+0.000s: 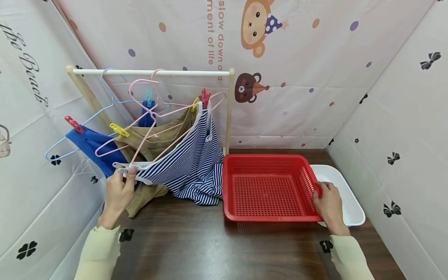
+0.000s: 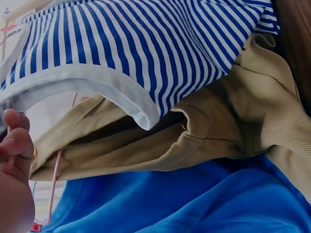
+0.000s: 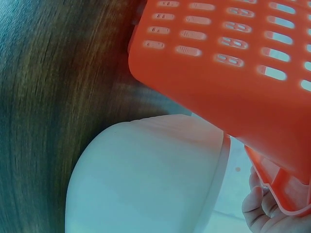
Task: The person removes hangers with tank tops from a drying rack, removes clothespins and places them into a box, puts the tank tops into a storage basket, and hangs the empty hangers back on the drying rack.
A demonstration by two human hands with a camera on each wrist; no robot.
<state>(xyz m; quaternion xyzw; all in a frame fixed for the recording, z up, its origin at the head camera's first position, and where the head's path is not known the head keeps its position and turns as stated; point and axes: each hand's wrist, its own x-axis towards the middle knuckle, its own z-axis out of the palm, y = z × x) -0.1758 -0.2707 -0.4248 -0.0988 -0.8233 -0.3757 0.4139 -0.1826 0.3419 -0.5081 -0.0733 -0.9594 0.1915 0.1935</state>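
My left hand (image 1: 118, 196) pinches the white-trimmed strap end of a blue-and-white striped sleeveless top (image 1: 190, 159), at the near corner of a pink hanger (image 1: 143, 146). A red clothespin (image 1: 205, 98) grips the top's other strap on that hanger. In the left wrist view, the fingertips (image 2: 15, 119) are at the white trim of the striped top (image 2: 131, 39). My right hand (image 1: 329, 202) holds the right rim of an empty red mesh basket (image 1: 266, 216). The right wrist view shows its fingers (image 3: 252, 199) curled under the rim of the red basket (image 3: 194, 87).
A drying rack with a white bar (image 1: 150, 72) stands at the back left. Khaki trousers (image 1: 159, 134) with yellow clothespins and a blue garment (image 1: 96, 144) hang behind the striped top. A white basin (image 1: 344, 194) sits partly beneath the basket, near the right wall.
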